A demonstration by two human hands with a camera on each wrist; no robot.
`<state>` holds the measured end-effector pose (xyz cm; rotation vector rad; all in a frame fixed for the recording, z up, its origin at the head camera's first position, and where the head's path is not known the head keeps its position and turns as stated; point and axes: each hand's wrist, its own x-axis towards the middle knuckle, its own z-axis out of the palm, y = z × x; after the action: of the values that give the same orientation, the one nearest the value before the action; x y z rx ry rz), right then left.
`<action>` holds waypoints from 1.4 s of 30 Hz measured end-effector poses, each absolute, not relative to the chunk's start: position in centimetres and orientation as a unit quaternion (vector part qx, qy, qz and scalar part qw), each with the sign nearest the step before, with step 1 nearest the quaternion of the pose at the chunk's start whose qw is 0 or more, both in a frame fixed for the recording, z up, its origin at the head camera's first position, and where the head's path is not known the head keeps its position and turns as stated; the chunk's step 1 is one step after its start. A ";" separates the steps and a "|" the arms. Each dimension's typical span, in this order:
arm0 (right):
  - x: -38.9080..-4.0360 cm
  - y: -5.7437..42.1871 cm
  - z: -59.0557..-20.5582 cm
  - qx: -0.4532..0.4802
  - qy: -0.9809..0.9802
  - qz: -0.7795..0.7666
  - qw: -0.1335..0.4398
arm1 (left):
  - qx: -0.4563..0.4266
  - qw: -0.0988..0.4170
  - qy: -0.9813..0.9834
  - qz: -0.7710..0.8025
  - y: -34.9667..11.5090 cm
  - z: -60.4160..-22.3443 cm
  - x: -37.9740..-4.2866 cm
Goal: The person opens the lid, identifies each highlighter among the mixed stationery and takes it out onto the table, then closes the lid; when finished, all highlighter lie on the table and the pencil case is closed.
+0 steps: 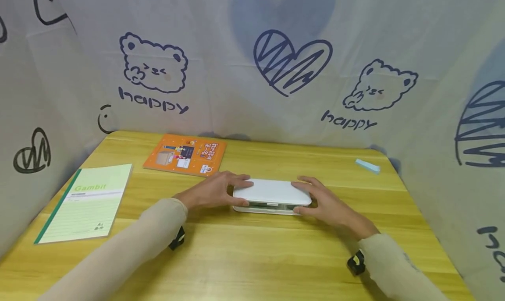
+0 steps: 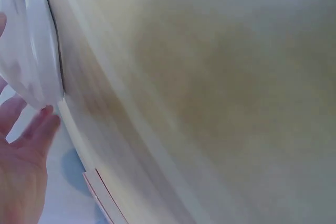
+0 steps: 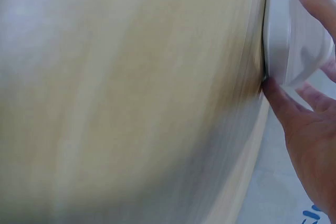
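Observation:
A white pencil case (image 1: 272,192) lies flat on the wooden table, its lid slightly raised along the front edge. Through the narrow gap something dark shows, too little of it to name. At the case's left end my left hand (image 1: 217,190) grips it, thumb at the front edge and fingers over the lid. My right hand (image 1: 329,204) holds the opposite end in the same way. In the left wrist view the rounded end of the case (image 2: 44,51) sits by the fingers; the right wrist view has a thumb close against the case's lower corner (image 3: 278,35).
Behind my left hand lies an orange booklet (image 1: 189,154). A pale green notebook (image 1: 88,204) with a dark green spine is at the table's left. A small light blue bar (image 1: 368,166) lies at the back right. Printed white cloth (image 1: 221,73) surrounds the table (image 1: 256,257).

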<state>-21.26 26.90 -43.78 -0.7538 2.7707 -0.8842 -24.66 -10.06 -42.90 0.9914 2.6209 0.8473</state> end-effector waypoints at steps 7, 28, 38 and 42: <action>-21.5 27.3 -43.8 -0.236 0.907 -0.344 0.053 | 0.338 0.000 0.890 0.306 -10.6 -41.7 -23.3; -20.5 26.4 -43.6 -0.068 0.891 -0.446 -0.052 | 0.429 -0.121 0.850 0.281 -11.9 -41.9 -21.5; -20.7 26.4 -43.5 -0.146 0.877 -0.455 -0.056 | 0.361 -0.087 0.872 0.318 -11.4 -41.9 -21.8; -21.2 25.9 -43.4 -0.196 0.884 -0.423 -0.035 | 0.348 -0.090 0.875 0.324 -10.8 -42.2 -22.2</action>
<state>-21.22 25.93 -43.37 -0.6295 2.8412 -1.3582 -22.21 -10.76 -42.16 1.1600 2.9192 1.0826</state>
